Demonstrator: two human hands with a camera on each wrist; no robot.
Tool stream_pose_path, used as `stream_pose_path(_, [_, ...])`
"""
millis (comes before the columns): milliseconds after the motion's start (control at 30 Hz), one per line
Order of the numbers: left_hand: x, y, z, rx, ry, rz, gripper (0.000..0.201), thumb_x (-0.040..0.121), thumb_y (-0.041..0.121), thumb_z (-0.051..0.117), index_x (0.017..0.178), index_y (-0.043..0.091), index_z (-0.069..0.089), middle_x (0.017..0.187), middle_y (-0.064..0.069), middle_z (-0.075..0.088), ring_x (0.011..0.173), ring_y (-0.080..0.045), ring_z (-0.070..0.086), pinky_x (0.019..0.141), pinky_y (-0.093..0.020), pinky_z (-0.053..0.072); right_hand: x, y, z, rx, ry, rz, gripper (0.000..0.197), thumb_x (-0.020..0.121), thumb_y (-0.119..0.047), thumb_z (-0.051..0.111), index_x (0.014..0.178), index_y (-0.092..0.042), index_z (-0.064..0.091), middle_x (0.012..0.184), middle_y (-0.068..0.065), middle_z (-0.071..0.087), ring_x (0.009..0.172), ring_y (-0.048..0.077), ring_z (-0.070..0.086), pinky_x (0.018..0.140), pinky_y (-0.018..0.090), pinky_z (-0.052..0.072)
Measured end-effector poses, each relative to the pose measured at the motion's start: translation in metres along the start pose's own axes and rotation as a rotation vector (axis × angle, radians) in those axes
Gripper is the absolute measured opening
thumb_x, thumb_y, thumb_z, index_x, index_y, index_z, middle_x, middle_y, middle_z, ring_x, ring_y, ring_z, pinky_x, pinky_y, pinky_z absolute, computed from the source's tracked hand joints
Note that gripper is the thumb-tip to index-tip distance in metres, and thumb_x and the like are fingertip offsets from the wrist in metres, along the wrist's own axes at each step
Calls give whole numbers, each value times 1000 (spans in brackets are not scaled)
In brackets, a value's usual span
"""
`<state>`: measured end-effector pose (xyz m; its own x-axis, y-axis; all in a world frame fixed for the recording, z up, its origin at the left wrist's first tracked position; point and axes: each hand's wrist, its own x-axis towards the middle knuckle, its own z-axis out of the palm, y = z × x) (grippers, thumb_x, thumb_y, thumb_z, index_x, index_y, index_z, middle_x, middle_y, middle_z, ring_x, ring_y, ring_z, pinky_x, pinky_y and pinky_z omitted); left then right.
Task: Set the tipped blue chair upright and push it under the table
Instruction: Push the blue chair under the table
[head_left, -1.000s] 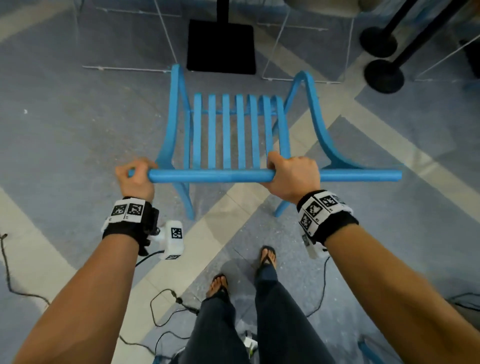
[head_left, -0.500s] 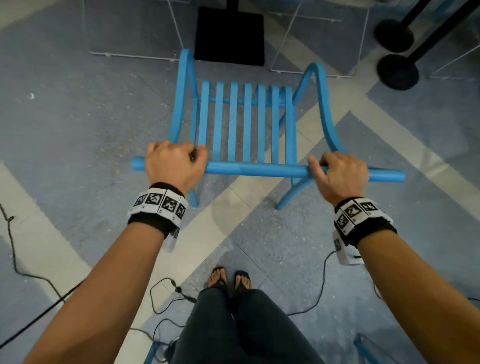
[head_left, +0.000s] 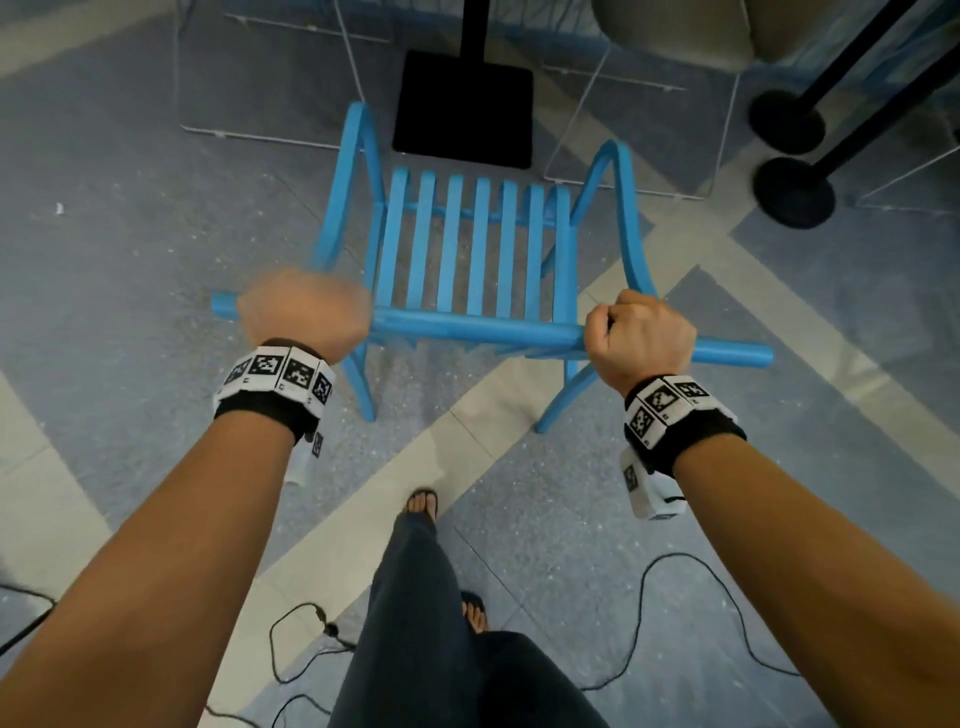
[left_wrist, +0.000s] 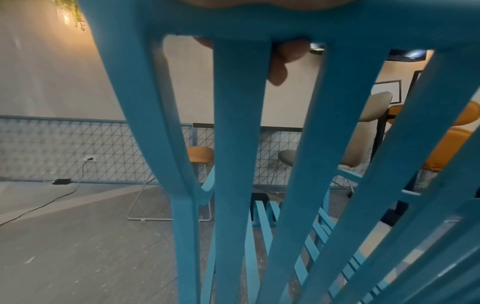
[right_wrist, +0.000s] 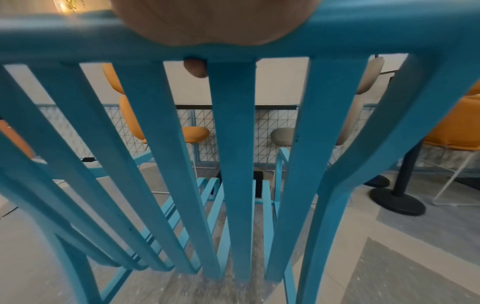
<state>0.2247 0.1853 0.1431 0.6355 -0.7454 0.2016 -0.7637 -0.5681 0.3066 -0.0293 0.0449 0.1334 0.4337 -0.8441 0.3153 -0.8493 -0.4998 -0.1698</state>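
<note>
The blue chair (head_left: 478, 249) stands upright on the floor in front of me, its slatted seat seen from above. My left hand (head_left: 304, 314) grips the left part of its round top rail (head_left: 467, 332), blurred in the head view. My right hand (head_left: 641, 335) grips the same rail near its right end. In the left wrist view my fingertips (left_wrist: 285, 59) curl behind the rail above the back slats (left_wrist: 239, 144). The right wrist view has a fingertip (right_wrist: 196, 69) under the rail (right_wrist: 78, 45). The table's black square base (head_left: 465, 106) and post lie just beyond the chair's front.
White wire-frame chair legs (head_left: 270, 78) flank the table base on both sides, and a beige seat (head_left: 675, 31) is at the top right. Two black round stanchion bases (head_left: 792, 189) stand at the far right. Cables (head_left: 675, 623) trail on the floor by my feet.
The chair has moved forward toward the black table base. My right hand shifted along the rail to its right end, the left hand moved inward from the left end, and I stepped forward.
</note>
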Motion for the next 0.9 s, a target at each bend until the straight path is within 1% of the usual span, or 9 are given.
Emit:
stream_pose_path(67, [22, 0, 3, 9, -4, 0, 41, 76, 29, 40, 63, 1, 67, 50, -16, 48, 52, -27, 39, 54, -31, 29, 24, -3, 8, -3, -12, 3, 44, 76, -29, 29, 45, -5, 51, 48, 12, 55, 43, 26, 47, 45, 20, 19])
stream_pose_path(133, [51, -1, 8, 10, -8, 1, 40, 77, 28, 41, 62, 0, 66, 51, -12, 43, 52, -27, 38, 54, -32, 28, 52, -7, 21, -16, -4, 7, 45, 76, -30, 29, 46, -5, 52, 50, 12, 56, 44, 24, 43, 44, 20, 15])
stream_pose_path(200, [87, -3, 15, 12, -8, 7, 40, 77, 28, 41, 60, 0, 65, 50, -11, 43, 50, -26, 38, 54, -32, 28, 84, -12, 34, -24, -15, 15, 46, 76, -30, 28, 47, -6, 53, 51, 10, 55, 47, 21, 39, 45, 17, 10])
stream_pose_path(333, [167, -6, 31, 11, -13, 11, 42, 77, 29, 40, 59, 1, 64, 49, -12, 43, 49, -27, 39, 53, -31, 26, 158, -27, 60, -24, -22, 29, 45, 75, -32, 28, 46, -7, 51, 50, 4, 45, 47, 22, 39, 45, 16, 9])
stream_pose_path(433, [220, -3, 39, 23, -49, 23, 43, 77, 32, 39, 61, 2, 66, 50, -11, 44, 51, -26, 38, 53, -31, 25, 209, -32, 77, -24, -51, 59, 43, 74, -34, 28, 46, -9, 48, 51, 4, 43, 47, 22, 39, 45, 18, 9])
stream_pose_path(500, [255, -2, 46, 27, -59, 18, 43, 76, 33, 39, 63, 4, 67, 51, -11, 44, 51, -27, 39, 54, -31, 27, 244, -32, 91, -30, -43, 59, 44, 74, -35, 26, 48, -7, 49, 53, 6, 46, 48, 23, 39, 44, 20, 12])
stream_pose_path(633, [312, 4, 56, 24, -71, 13, 42, 75, 33, 39, 66, 3, 68, 54, -11, 43, 55, -28, 38, 56, -33, 28, 297, -35, 110, -23, -65, 76, 49, 73, -36, 25, 53, -3, 56, 60, 14, 59, 53, 29, 47, 48, 27, 26])
stream_pose_path(833, [380, 15, 76, 43, -94, 20, 41, 76, 33, 40, 67, 3, 68, 53, -12, 44, 54, -29, 39, 55, -33, 29, 363, -31, 129, -28, -89, 78, 50, 74, -35, 25, 55, -3, 58, 64, 15, 61, 53, 24, 39, 49, 26, 23])
stream_pose_path(900, [398, 19, 80, 46, -94, 12, 42, 75, 33, 39, 65, 4, 67, 52, -12, 45, 52, -29, 40, 54, -31, 29, 381, -29, 133, -37, -96, 65, 51, 74, -36, 24, 55, -3, 59, 64, 14, 61, 54, 23, 38, 47, 22, 17])
